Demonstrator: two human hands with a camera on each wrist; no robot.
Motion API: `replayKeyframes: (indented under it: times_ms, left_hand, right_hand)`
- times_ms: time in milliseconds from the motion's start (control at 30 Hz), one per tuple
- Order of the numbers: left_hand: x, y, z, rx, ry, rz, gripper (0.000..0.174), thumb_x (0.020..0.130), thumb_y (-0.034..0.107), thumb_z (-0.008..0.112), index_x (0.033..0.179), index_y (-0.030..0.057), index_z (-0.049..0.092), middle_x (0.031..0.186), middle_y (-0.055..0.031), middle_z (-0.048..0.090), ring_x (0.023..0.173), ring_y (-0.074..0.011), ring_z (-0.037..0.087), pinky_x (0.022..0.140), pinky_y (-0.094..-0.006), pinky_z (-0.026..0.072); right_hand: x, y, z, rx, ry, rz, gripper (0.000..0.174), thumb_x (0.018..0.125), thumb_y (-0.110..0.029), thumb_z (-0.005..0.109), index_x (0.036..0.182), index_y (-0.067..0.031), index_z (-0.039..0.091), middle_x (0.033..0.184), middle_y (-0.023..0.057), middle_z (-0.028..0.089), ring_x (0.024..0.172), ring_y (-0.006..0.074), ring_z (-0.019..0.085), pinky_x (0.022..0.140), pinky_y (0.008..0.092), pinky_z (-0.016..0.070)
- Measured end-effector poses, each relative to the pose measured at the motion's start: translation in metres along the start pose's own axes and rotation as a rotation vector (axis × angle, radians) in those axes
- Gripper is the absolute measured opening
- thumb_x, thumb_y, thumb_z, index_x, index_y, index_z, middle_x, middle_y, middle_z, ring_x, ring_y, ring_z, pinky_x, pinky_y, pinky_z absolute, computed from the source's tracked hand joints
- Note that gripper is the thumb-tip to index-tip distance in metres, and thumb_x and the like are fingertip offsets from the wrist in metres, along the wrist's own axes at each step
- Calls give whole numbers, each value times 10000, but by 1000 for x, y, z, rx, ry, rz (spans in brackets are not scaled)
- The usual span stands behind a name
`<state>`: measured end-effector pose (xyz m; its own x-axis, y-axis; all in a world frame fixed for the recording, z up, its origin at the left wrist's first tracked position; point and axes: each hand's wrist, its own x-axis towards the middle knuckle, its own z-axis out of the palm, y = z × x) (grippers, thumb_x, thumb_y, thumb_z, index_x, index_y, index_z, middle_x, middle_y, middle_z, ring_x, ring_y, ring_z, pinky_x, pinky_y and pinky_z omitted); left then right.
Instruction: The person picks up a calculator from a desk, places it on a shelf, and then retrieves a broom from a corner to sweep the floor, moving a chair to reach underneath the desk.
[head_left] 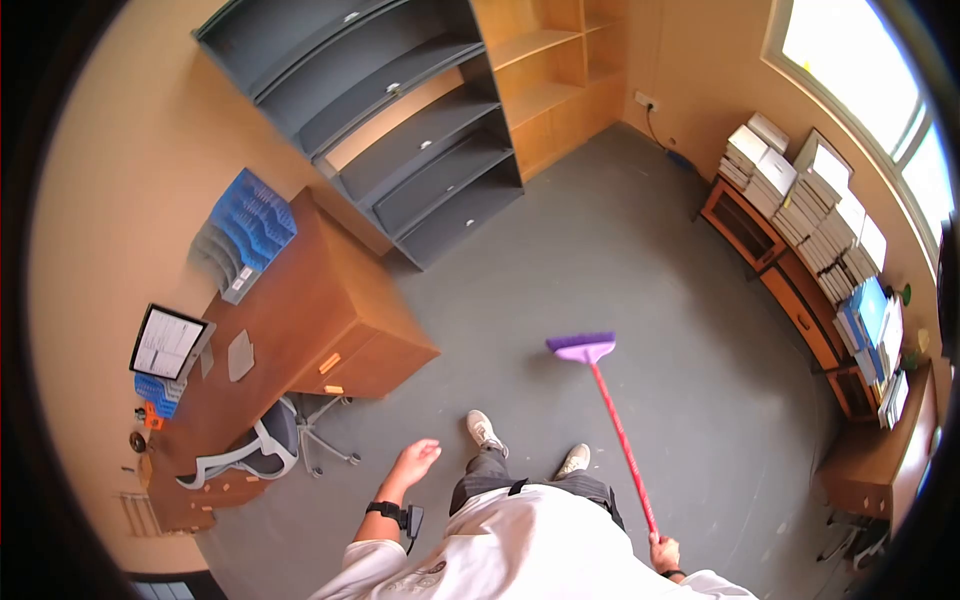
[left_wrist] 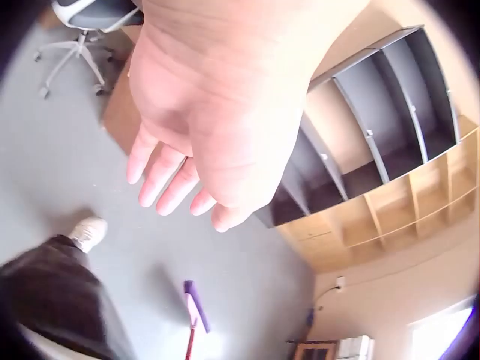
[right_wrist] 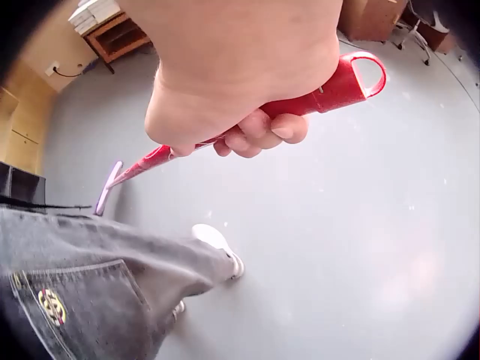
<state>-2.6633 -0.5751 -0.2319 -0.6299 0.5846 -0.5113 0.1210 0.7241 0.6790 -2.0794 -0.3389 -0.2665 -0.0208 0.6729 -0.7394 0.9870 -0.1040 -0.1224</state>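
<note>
A broom (head_left: 622, 440) with a red handle and a purple head reaches from my right side out over the grey floor. My right hand (head_left: 664, 553) grips the handle near its top end. In the right wrist view the fingers of that right hand (right_wrist: 240, 97) curl round the red handle, and the loop at its end sticks out past them. The purple broom head (head_left: 582, 347) is in front of my feet. My left hand (head_left: 415, 462) hangs at my left side, holding nothing. In the left wrist view its fingers (left_wrist: 178, 187) are loosely bent.
A brown desk (head_left: 330, 300) with a monitor (head_left: 168, 342) and a swivel chair (head_left: 265, 445) stands at left. Dark shelves (head_left: 420, 140) line the back wall. Along the right wall, low cabinets (head_left: 805, 315) carry stacks of papers (head_left: 810, 205) and folders.
</note>
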Motion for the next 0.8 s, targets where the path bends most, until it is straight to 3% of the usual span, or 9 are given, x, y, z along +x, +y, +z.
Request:
replayKeyframes:
  times_ms: [133, 233, 367, 433, 533, 600, 700, 767, 800]
  left_hand:
    - [-10, 50, -42, -42, -18, 17, 344, 918, 230, 609, 1202, 38, 583, 1049, -121, 675, 968, -185, 637, 859, -316, 502]
    - [-25, -20, -70, -49, -2, -52, 370, 897, 270, 634, 1187, 45, 589, 1048, -141, 679, 956, -220, 655, 846, -339, 515]
    - [-82, -124, -123, -103, 21, -287, 394, 874, 286, 660, 1174, 39, 597, 1039, -138, 682, 956, -231, 653, 840, -342, 510]
    - [-113, -169, -140, -201, 84, -283, 397, 868, 289, 665, 1167, 37, 601, 1039, -139, 683, 954, -234, 653, 840, -343, 507]
    - [-142, -227, -171, -353, 144, -406, 369, 870, 288, 661, 1122, 21, 625, 975, -110, 678, 925, -182, 633, 789, -306, 501]
    - [-154, -236, -179, 8, 186, -491, 323, 865, 283, 650, 1067, 31, 648, 950, -123, 681, 896, -199, 634, 789, -320, 499]
    - [-147, -228, -202, 118, 76, -526, 304, 868, 316, 649, 1021, 54, 658, 950, -156, 680, 887, -266, 652, 790, -338, 504]
    - [-117, -265, -212, 115, 37, -384, 319, 870, 325, 645, 1036, 54, 658, 955, -157, 680, 894, -262, 653, 796, -336, 504]
    - [-110, -280, -209, 105, 22, -247, 334, 872, 334, 640, 1052, 53, 658, 959, -158, 680, 902, -258, 654, 802, -334, 505]
  right_hand:
    - [127, -52, 13, -25, 232, -239, 637, 929, -501, 444, 748, 73, 651, 787, 323, 610, 813, 482, 607, 715, 533, 487]
    - [220, -175, 20, 100, 343, -227, 686, 930, -547, 421, 726, 81, 609, 713, 308, 611, 739, 467, 628, 657, 522, 498]
    - [305, -404, 33, 486, 117, -86, 606, 925, -546, 425, 782, 11, 619, 641, 198, 632, 668, 369, 662, 592, 493, 510]
    - [305, -514, 46, 822, -46, 188, 543, 934, -510, 445, 784, -15, 608, 622, 164, 635, 579, 356, 655, 511, 503, 502]
    - [283, -616, 94, 651, -87, 171, 493, 943, -458, 437, 773, -16, 575, 558, 143, 591, 454, 325, 602, 404, 462, 473]
    - [235, -648, 121, 318, -123, 40, 505, 956, -468, 414, 840, -10, 592, 541, 126, 583, 442, 319, 604, 410, 443, 499]
    - [209, -648, 184, 49, -110, -238, 562, 993, -473, 307, 858, -5, 587, 531, 84, 590, 432, 260, 617, 422, 426, 519]
    - [256, -618, 259, -497, 142, -612, 563, 1007, -450, 268, 874, -1, 580, 547, 81, 599, 425, 226, 614, 434, 415, 521]
    - [217, -622, 243, -294, -27, -336, 491, 1010, -395, 285, 911, -19, 584, 609, 124, 634, 504, 267, 646, 489, 430, 531]
